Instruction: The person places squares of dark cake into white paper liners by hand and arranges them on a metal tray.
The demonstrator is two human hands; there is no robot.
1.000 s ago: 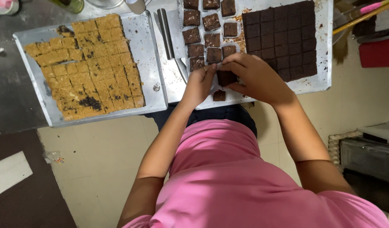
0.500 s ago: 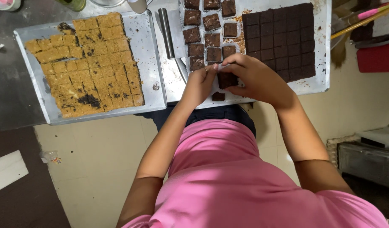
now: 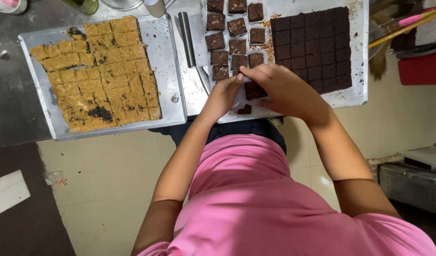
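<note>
Looking down past my pink shirt, I see both my hands meeting over the near edge of a metal tray (image 3: 357, 57) on a dark table (image 3: 12, 102). My right hand (image 3: 284, 90) curls over a dark brown brownie square (image 3: 254, 90), its fingers closed around the piece and a bit of pale paper wrapper. My left hand (image 3: 223, 95) touches the same spot from the other side, fingertips pinched together on the wrapper's edge beside the square. Just beyond my fingers on that tray sit separate brownie pieces (image 3: 237, 45) in loose rows, each on its own paper, and to their right lies a large slab of uncut-looking scored brownie (image 3: 312, 45). One small dark piece (image 3: 244, 109) lies at the tray's near rim, below my hands. A long metal knife (image 3: 189, 42) rests on the tray's left side. Farther left, a second tray (image 3: 168, 80) holds a golden, scored slab of bars (image 3: 99, 76) with a few dark patches.
</note>
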